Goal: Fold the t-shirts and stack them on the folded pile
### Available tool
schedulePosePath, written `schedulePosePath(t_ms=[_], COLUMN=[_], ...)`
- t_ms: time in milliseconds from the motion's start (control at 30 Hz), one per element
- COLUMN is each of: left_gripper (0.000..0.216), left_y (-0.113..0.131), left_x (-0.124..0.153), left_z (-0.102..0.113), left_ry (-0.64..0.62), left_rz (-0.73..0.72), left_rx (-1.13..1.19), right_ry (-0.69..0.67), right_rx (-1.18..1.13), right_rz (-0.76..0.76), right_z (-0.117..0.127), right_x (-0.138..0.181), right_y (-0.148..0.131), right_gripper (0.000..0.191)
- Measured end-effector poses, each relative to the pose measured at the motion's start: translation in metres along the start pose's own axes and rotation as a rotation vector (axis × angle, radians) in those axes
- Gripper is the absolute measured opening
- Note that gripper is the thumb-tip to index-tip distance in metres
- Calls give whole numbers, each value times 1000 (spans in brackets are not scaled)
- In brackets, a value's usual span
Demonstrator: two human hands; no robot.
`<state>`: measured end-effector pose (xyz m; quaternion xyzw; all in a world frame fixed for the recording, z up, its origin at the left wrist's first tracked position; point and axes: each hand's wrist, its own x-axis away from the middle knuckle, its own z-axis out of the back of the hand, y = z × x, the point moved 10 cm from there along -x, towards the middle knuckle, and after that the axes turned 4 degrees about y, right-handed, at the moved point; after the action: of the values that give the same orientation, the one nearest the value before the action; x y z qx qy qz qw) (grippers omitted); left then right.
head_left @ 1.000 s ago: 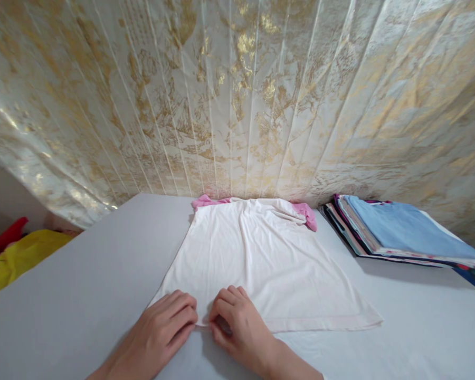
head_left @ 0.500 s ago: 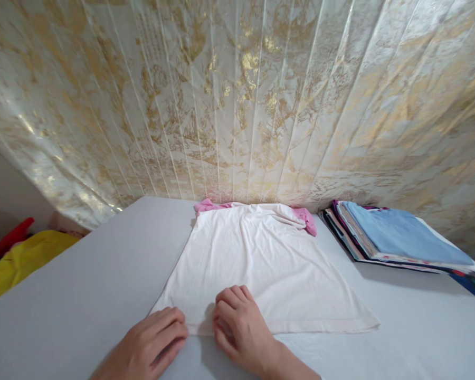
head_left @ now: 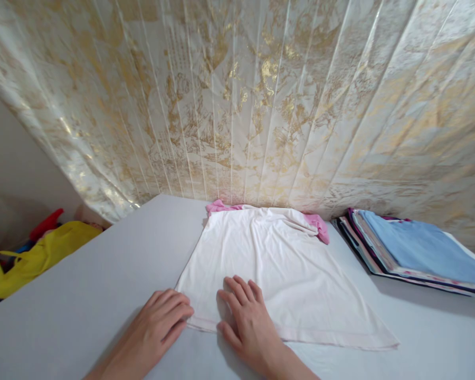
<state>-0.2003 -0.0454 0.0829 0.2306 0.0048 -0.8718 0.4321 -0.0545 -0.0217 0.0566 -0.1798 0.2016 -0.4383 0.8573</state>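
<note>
A white shirt [head_left: 277, 264] with pink sleeve ends lies spread flat on the grey table [head_left: 103, 274]. My right hand [head_left: 247, 322] rests on the shirt's near hem, its fingers stretched out and lying flat on the cloth. My left hand [head_left: 160, 327] lies at the shirt's near left corner, fingers held together and slightly curled, fingertips touching the hem. Neither hand lifts the cloth.
A stack of folded clothes [head_left: 415, 248] with a blue one on top sits at the table's far right. A gold-patterned curtain [head_left: 237, 105] hangs behind the table. Yellow and red fabrics [head_left: 39, 253] lie beyond the table's left edge.
My right hand has uncurled and slid forward onto the shirt, fingers now flat. My left hand has shifted left to the corner. The view has turned slightly to the left.
</note>
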Motion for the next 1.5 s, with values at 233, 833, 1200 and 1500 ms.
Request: schedulePosePath(t_ms=[233,833,1200,1500], left_gripper=[17,21,27,26], left_y=[8,5,5,13], left_x=[-3,9,19,16], left_z=[-2,-6,-3,-1], left_ry=[-38,-2,81,103], left_rz=[-51,-12,-66,-82], left_rx=[42,72,23,10], right_ry=[-33,-119,7,93], right_rx=[78,11,22,243], right_rz=[14,-8,112,302], right_z=[-4,-5,3,-22], right_x=[2,0,1,-17], right_y=[3,4,-9,-59], right_gripper=[58,73,52,8])
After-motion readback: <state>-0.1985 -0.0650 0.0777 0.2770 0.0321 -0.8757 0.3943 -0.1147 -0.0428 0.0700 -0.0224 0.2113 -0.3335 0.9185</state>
